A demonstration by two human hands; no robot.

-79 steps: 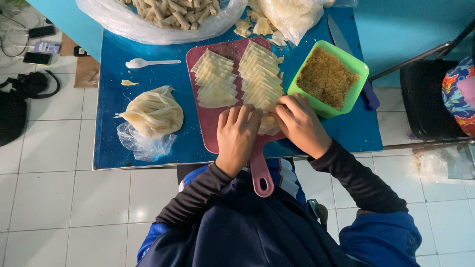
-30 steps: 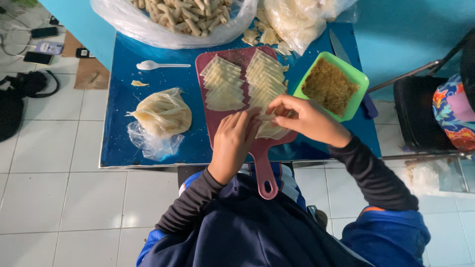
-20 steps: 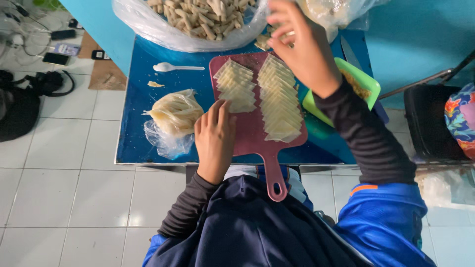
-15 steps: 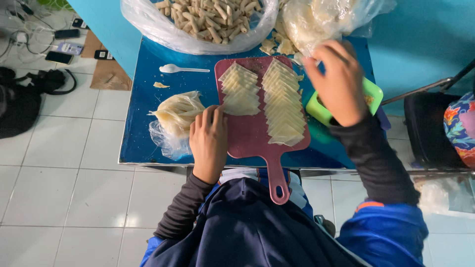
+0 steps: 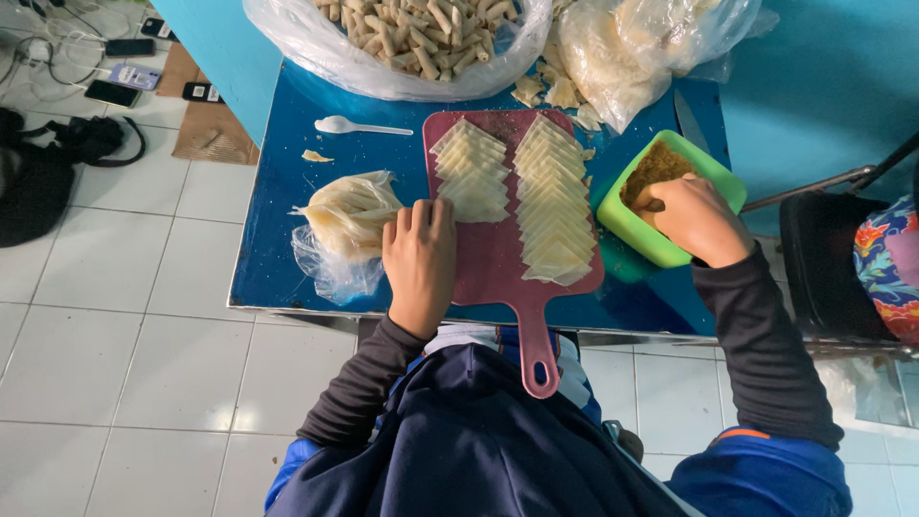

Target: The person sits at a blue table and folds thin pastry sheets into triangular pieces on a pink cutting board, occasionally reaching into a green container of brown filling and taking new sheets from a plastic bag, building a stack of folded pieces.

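Our left hand [image 5: 419, 257] lies flat, fingers spread a little, holding nothing, on the left edge of the pink cutting board [image 5: 498, 251], fingertips just short of the stacked wrappers [image 5: 471, 172]. Our right hand [image 5: 694, 215] dips bunched fingers into the brown filling [image 5: 654, 168] inside the green tub [image 5: 627, 222]; whether they pinch any we cannot tell
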